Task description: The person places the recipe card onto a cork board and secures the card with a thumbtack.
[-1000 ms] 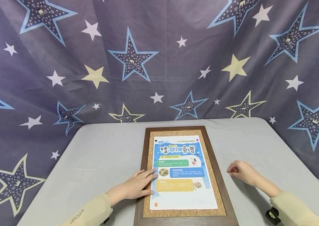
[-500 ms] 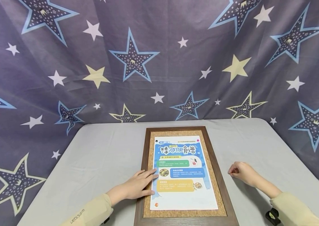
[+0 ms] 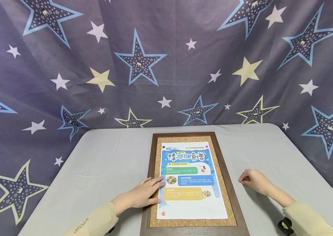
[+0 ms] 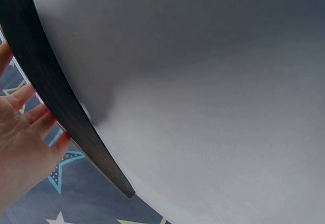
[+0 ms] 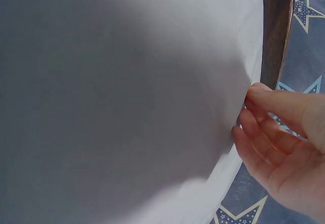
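Note:
My left hand (image 3: 143, 193) lies over the left edge of a brown wooden-framed cork board (image 3: 231, 206), its spread fingertips touching a printed sheet (image 3: 194, 208). In the left wrist view, its fingers pass behind the dark frame edge (image 4: 61, 87). The sheet lies on the cork, with a black pin (image 3: 163, 147) at its upper left corner and a pink pin (image 3: 206, 147) at its upper right. Right of the board, my right hand (image 3: 254, 181) rests at the table with loosely curled fingers. In the right wrist view, its thumb and forefinger tips come close together; I see nothing between them.
A pale grey cloth covers the table (image 3: 116, 150). Behind and to both sides hangs a purple-grey curtain (image 3: 172, 65) printed with stars. An orange spot (image 3: 163, 213) shows at the sheet's lower left corner. A black band (image 3: 285, 226) sits under the right sleeve.
The fingers of my right hand have shifted very slightly and the head view has drifted a little. My left hand, the board and the sheet have stayed put.

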Available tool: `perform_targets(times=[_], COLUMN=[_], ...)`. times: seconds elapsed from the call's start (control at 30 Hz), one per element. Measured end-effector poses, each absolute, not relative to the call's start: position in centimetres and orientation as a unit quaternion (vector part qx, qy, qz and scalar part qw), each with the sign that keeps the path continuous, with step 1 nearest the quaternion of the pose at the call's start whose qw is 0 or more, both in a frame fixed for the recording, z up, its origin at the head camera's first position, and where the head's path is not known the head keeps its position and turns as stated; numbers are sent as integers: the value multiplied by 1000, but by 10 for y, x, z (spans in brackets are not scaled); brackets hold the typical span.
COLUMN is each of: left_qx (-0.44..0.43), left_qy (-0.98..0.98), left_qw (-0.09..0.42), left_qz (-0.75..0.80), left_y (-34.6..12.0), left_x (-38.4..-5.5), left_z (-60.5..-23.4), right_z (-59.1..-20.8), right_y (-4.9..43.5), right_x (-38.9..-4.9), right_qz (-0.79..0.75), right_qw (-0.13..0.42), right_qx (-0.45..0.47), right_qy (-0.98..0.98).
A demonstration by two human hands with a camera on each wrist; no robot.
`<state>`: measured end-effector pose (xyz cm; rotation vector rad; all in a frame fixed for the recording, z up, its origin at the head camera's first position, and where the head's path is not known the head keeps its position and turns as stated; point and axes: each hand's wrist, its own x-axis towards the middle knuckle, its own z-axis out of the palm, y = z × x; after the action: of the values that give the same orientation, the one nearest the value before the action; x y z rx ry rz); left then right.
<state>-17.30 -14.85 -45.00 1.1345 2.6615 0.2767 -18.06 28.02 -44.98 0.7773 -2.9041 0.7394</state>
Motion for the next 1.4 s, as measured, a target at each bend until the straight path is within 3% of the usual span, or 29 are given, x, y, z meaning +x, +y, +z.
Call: perform_targets(times=[0.6, 1.4], left_qx=[388, 386], left_qy=[909, 909], left_qw=[117, 119], left_qz=[97, 102], left_y=[-148, -148], left_x=[-172, -172], left_z=[-448, -448], right_z=[-443, -426], right_y=[277, 250], right_x=[-178, -166], right_qz=[256, 326], right_qw=[25, -29], right_qx=[286, 295], right_qy=[-923, -898])
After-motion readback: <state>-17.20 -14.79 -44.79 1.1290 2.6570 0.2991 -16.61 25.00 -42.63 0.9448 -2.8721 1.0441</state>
